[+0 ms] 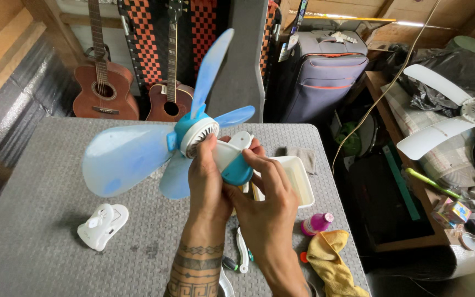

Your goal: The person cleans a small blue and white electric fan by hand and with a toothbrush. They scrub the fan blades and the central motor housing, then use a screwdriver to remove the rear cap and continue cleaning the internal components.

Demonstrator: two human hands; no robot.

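Note:
A small blue and white fan (196, 135) with several translucent blue blades is held above a grey table (39, 181). My left hand (204, 181) grips the fan's white motor body from below. My right hand (265, 192) pinches the fan's blue and white rear piece (236, 168) with thumb and fingers. The largest blade (122, 159) sticks out to the left, another (210, 60) points up.
On the table lie a white plastic cover (103, 225), a white rectangular tray (298, 176), a pink bottle (317, 223), a yellow cloth (331, 258) and small tools (242, 250). Two guitars (105, 82) and a suitcase (320, 77) stand behind. A white ceiling fan (457, 118) lies at right.

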